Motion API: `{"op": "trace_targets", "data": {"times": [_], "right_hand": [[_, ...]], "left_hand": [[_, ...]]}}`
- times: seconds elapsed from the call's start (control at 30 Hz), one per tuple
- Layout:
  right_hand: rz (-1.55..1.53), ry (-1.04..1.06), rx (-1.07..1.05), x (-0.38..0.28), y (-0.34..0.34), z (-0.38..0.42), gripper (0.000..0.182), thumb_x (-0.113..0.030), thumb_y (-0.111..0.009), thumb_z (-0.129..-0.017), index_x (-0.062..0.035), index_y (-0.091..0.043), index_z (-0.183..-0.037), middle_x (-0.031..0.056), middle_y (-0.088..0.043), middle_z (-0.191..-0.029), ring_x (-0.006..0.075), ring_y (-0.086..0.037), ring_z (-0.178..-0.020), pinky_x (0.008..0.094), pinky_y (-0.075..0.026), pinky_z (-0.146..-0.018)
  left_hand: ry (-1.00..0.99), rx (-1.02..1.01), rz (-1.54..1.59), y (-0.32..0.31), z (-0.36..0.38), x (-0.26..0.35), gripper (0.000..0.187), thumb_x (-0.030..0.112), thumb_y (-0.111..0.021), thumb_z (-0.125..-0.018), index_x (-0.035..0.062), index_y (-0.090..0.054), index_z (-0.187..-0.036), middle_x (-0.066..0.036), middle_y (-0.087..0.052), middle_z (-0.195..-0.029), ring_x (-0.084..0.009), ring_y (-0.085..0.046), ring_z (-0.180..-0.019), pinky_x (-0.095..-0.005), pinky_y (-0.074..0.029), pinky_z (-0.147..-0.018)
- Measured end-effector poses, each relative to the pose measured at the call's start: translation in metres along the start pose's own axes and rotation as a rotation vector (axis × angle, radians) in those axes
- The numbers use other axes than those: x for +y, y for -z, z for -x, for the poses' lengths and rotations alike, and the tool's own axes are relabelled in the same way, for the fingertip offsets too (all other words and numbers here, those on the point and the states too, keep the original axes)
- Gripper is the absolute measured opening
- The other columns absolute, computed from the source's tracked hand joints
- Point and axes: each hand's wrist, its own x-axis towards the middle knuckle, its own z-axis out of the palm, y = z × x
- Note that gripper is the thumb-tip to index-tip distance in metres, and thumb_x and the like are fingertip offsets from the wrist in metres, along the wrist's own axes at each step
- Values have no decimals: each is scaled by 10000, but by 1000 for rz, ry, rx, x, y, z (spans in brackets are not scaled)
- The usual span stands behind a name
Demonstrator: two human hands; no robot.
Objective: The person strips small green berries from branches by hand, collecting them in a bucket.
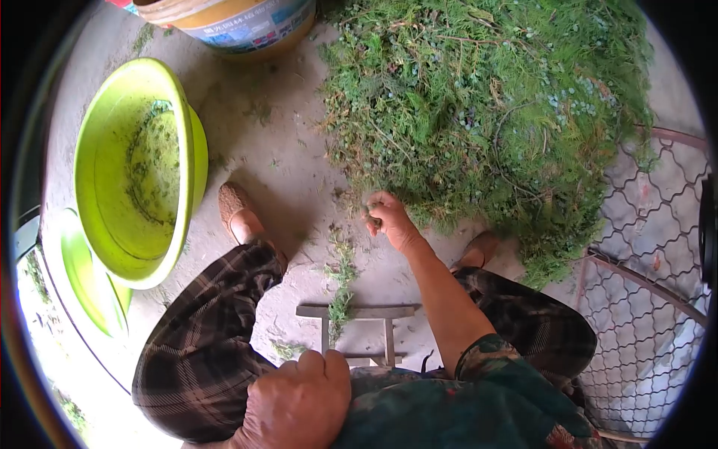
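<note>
My right hand [387, 218] is held out over the floor beside the lower left edge of a large heap of green sprigs [479, 112] with small bluish berries. Its fingers are curled closed, and whatever they may hold is too small to make out. Near my lap, at the bottom of the view, my left hand [301, 400] is bent with its knuckles up; its fingertips are hidden beneath it. Loose green bits [342, 280] lie in a strip on the floor between my feet, reaching a low wooden stool frame [357, 312].
A yellow-green basin [93, 165] with dark residue inside stands at the left, another green basin [82, 277] below it. A labelled yellow bucket [258, 30] is at the top. Wire mesh [643, 299] lies at the right. My shoes [235, 206] flank the strip.
</note>
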Motion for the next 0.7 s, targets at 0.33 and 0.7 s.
{"op": "trace_targets", "data": {"times": [0.33, 0.7], "right_hand": [[358, -142, -58, -26, -30, 10, 276, -336, -623, -841, -99, -498, -774, -8, -431, -543, 75, -347, -400, 240, -269, -361], [-252, -114, -358, -38, -49, 16, 359, -261, -422, -889, 9, -562, -1079, 150, -599, -898, 188, -566, -636, 323, -485, -590]], "left_hand": [[-1, 38, -27, 0, 3, -4, 46, 83, -508, -796, 113, -486, -769, -47, -513, -680, -178, -593, -522, -291, -469, -420], [-29, 62, -33, 1, 8, -1, 42, 77, -521, -792, 101, -493, -771, -51, -518, -689, -179, -594, -522, -285, -473, -424]]}}
